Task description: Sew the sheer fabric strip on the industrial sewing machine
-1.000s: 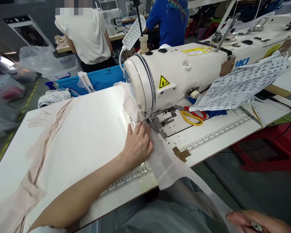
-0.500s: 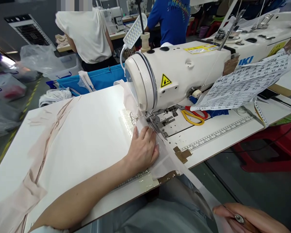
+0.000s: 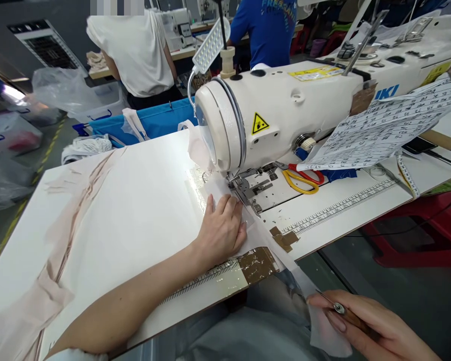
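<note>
My left hand (image 3: 222, 228) lies on pale sheer fabric (image 3: 257, 233) just in front of the presser foot of a white sewing machine (image 3: 278, 115), its fingers curled and pressed together on the cloth. At the lower right, below the table edge, my right hand (image 3: 361, 316) is closed round a wooden-handled awl (image 3: 340, 308) with a thin metal tip. Its thumb and forefinger also meet the fabric strip, which runs from the machine over the table edge and hangs down there.
Red-and-yellow scissors (image 3: 302, 180) and a printed paper sheet (image 3: 383, 125) are right of the needle. Pink fabric strips (image 3: 69, 230) lie along the table's left. Two people stand behind a blue cloth bin (image 3: 158, 123). A red stool (image 3: 417, 230) is at right.
My right hand has moved left and slightly up with the awl. The fabric has shifted towards the needle, uncovering brown tape at the table edge. My left hand has barely moved.
</note>
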`<state>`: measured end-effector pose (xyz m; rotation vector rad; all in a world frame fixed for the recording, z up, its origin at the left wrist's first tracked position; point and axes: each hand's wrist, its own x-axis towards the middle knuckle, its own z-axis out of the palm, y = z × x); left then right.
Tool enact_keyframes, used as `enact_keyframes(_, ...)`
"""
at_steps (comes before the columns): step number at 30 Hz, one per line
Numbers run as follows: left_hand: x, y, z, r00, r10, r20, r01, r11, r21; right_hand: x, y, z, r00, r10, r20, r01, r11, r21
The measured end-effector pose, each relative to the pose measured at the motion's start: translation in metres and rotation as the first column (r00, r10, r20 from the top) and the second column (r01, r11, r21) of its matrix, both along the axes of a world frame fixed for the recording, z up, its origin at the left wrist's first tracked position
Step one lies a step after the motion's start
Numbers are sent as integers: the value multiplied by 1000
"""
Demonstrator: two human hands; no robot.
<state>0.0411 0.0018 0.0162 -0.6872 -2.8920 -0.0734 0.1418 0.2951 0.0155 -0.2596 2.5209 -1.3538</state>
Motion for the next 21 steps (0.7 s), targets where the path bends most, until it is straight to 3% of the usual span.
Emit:
enact_keyframes(4, -1, -1, 1, 1000, 4, -9, -4, 1000, -1, -12, -4, 2, 996, 89, 21, -89, 996, -2)
enact_keyframes(21, -5, -1, 5, 1000, 28, -4, -28, 999, -34, -44, -47, 10, 979, 201, -16, -200, 960, -196)
